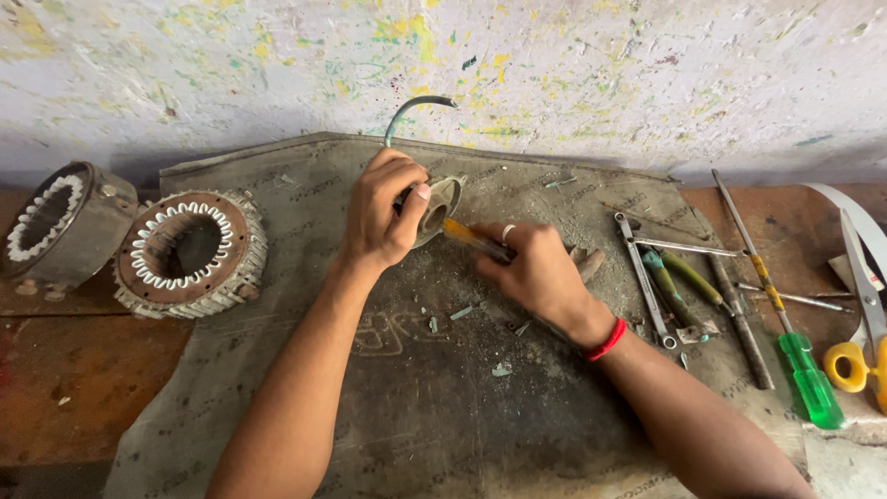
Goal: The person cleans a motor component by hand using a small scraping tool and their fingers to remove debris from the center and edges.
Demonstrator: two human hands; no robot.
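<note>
Two hands work over a grey mat [416, 407] spread on the desk [83, 379]. The left hand [383, 208] has its fingers clenched around a small round metal housing [442, 203], tipped so that its open mouth faces the right hand; a curved wire [407, 109] rises from behind those fingers toward the wall. The right hand [536, 273] has its fingers closed on a screwdriver [467, 234] with an orange handle, whose long axis runs from those fingers up and leftward, the tip pointing into the housing's mouth and seemingly touching its rim, though the contact itself is too small to make out. Judging by the small chips [462, 314] lying on the mat just below the right fingers, some scraping or prying looks already done, yet the housing is in one piece and the tool is engaged, so the work seems midway. Well left of the left fingers sit two wound stators [189, 249]. Right of the right fingers lie spanners [647, 277], a green screwdriver [795, 356] and yellow scissors [859, 356].
</note>
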